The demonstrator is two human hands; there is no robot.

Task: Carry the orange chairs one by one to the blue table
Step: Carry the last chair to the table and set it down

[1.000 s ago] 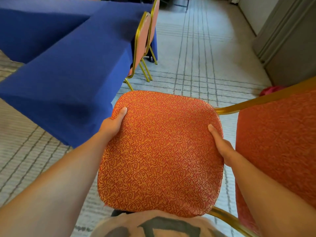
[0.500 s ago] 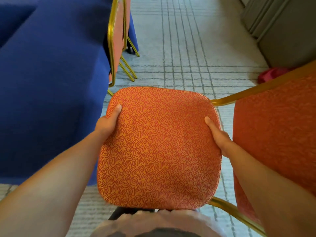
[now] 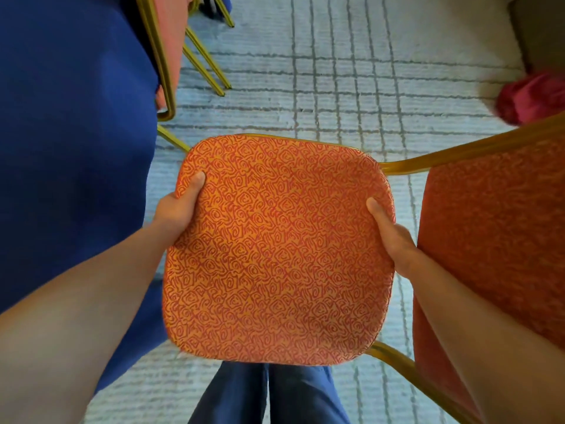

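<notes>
I hold an orange chair (image 3: 278,249) with a swirl-patterned seat and gold frame in front of me, above the floor. Its backrest stands at the right. My left hand (image 3: 180,206) grips the seat's left edge, thumb on top. My right hand (image 3: 394,240) grips the right edge the same way. The blue table (image 3: 70,148), draped in blue cloth, fills the left side, close to the seat's left edge. Another orange chair (image 3: 166,53) stands pushed against the table at the top left.
Pale carpet with grey grid lines (image 3: 336,87) covers the floor ahead. A red object (image 3: 535,97) lies on the floor at the far right, below a grey wall or cabinet (image 3: 544,26). My legs in blue trousers (image 3: 269,393) show below the seat.
The view has tilted down and moved forward along the table. The table and the parked chair have slid closer and to the upper left. Both hands keep their grip on the seat.
</notes>
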